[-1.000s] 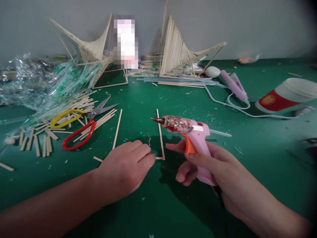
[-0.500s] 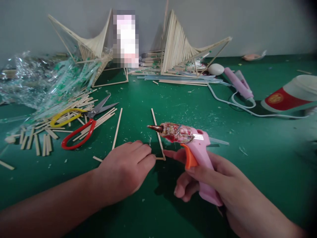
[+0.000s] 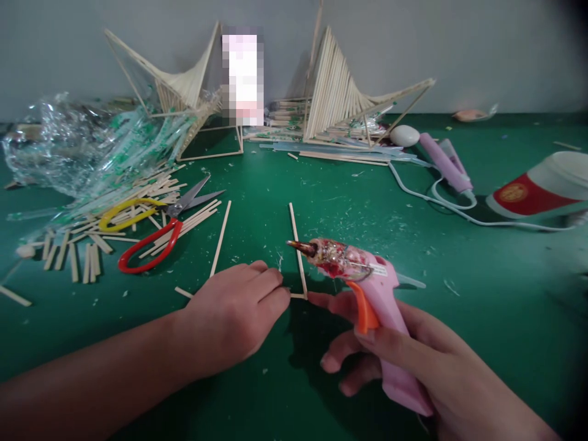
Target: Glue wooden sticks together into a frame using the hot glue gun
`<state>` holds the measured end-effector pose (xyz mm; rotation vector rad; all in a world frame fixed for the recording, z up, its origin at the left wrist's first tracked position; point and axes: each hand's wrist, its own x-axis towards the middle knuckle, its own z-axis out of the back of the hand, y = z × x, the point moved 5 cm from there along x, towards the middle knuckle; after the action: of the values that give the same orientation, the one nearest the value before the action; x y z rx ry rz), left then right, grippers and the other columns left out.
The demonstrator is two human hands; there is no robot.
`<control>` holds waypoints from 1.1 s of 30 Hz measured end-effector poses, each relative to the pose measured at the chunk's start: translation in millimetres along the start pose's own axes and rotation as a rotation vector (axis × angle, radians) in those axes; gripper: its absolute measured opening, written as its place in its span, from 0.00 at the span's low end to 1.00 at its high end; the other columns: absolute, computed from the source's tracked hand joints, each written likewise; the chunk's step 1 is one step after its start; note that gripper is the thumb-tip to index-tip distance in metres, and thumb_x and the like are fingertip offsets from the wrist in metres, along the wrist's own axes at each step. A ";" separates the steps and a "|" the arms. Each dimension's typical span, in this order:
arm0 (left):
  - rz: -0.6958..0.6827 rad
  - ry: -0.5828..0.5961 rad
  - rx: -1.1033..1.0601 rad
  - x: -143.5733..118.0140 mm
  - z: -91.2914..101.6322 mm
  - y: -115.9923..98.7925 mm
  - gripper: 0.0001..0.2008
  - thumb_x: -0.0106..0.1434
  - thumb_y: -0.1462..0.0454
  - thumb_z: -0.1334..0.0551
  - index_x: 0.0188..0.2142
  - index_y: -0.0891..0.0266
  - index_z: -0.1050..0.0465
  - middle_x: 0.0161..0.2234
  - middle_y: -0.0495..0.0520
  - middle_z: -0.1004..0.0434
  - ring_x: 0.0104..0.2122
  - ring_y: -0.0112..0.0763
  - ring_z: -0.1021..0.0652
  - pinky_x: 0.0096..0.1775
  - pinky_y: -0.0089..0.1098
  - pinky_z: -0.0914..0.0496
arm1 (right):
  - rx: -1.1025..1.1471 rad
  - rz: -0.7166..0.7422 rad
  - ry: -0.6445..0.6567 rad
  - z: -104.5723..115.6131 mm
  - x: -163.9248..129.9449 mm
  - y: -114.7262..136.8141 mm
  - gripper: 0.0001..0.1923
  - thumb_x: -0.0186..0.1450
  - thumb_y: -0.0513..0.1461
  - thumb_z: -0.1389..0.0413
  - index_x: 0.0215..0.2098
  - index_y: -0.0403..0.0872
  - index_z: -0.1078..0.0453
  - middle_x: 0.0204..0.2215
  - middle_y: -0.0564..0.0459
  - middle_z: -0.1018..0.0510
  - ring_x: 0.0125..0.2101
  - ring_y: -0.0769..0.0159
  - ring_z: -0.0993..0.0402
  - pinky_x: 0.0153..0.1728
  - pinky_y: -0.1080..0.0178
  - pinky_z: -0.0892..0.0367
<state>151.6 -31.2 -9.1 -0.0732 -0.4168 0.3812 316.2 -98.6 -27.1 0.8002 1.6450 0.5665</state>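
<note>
Left hand (image 3: 239,309) palm-down, right hand (image 3: 436,361) with forefinger outstretched

Left hand (image 3: 234,312) covers part of the near stick (image 3: 298,296); its grip cannot be made out. Right hand (image 3: 432,361) hides part of the glue gun (image 3: 390,297). Gun label (image 3: 378,269): too small to read. Rear rectangle (image 3: 244,76) pixelated. Paper cup (image 3: 537,187) cut off at right edge; tall stick (image 3: 315,43) at top.
</note>
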 end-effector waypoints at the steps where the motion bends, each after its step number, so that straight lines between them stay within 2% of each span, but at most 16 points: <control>1: -0.006 -0.003 -0.001 -0.1 0.3 -0.2 0.12 0.64 0.73 0.46 0.37 0.71 0.23 0.30 0.60 0.25 0.31 0.39 0.25 0.33 0.41 0.26 | 0.003 0.000 0.005 -0.7 0.2 0.4 0.17 0.61 0.47 0.43 0.45 0.47 0.27 0.28 0.47 0.17 0.25 0.63 0.22 0.27 0.63 0.30; 8: -0.006 0.003 0.005 -0.8 0.4 -0.9 0.11 0.64 0.73 0.46 0.35 0.70 0.23 0.29 0.59 0.25 0.30 0.38 0.25 0.34 0.40 0.26 | 0.021 0.005 0.022 -3.1 -0.1 0.7 0.17 0.62 0.46 0.43 0.46 0.46 0.28 0.27 0.47 0.18 0.26 0.64 0.22 0.27 0.65 0.30; 13: -0.014 -0.037 0.029 1.2 1.6 -1.6 0.09 0.62 0.74 0.44 0.34 0.70 0.24 0.30 0.59 0.25 0.30 0.38 0.26 0.34 0.39 0.26 | 0.002 -0.011 0.045 0.0 2.0 -3.5 0.19 0.63 0.47 0.43 0.48 0.46 0.29 0.28 0.47 0.17 0.26 0.63 0.22 0.28 0.65 0.31; 20: -0.010 -0.032 0.047 -0.8 0.3 -1.8 0.09 0.63 0.74 0.45 0.33 0.69 0.25 0.30 0.57 0.25 0.31 0.36 0.26 0.35 0.37 0.26 | 0.023 0.022 0.065 -5.8 3.0 0.7 0.15 0.63 0.44 0.43 0.45 0.46 0.27 0.25 0.48 0.18 0.25 0.65 0.23 0.29 0.64 0.30; 24: -0.013 0.001 0.039 -3.3 -3.2 -2.2 0.10 0.65 0.73 0.46 0.33 0.68 0.26 0.30 0.57 0.26 0.32 0.34 0.27 0.38 0.37 0.26 | 0.018 0.015 0.047 -6.0 1.9 0.7 0.14 0.63 0.44 0.44 0.43 0.46 0.28 0.24 0.48 0.18 0.24 0.64 0.23 0.27 0.64 0.32; 29: -0.021 -0.012 0.076 -1.6 -4.1 -2.0 0.10 0.64 0.73 0.46 0.34 0.69 0.26 0.30 0.58 0.26 0.30 0.34 0.28 0.36 0.36 0.27 | -0.012 0.050 0.032 -5.9 0.1 1.7 0.10 0.61 0.45 0.43 0.35 0.47 0.28 0.23 0.50 0.19 0.23 0.65 0.24 0.26 0.64 0.32; 33: -0.053 0.009 0.096 1.0 3.7 -2.5 0.09 0.65 0.71 0.45 0.36 0.69 0.24 0.30 0.58 0.24 0.31 0.37 0.25 0.34 0.38 0.27 | -0.061 0.077 -0.071 -0.5 0.9 2.2 0.10 0.61 0.45 0.42 0.37 0.47 0.28 0.26 0.50 0.19 0.24 0.66 0.24 0.24 0.65 0.34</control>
<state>151.8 -33.2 -5.0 0.0292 -0.3904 0.3482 316.1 -96.5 -26.0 0.8327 1.5305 0.6325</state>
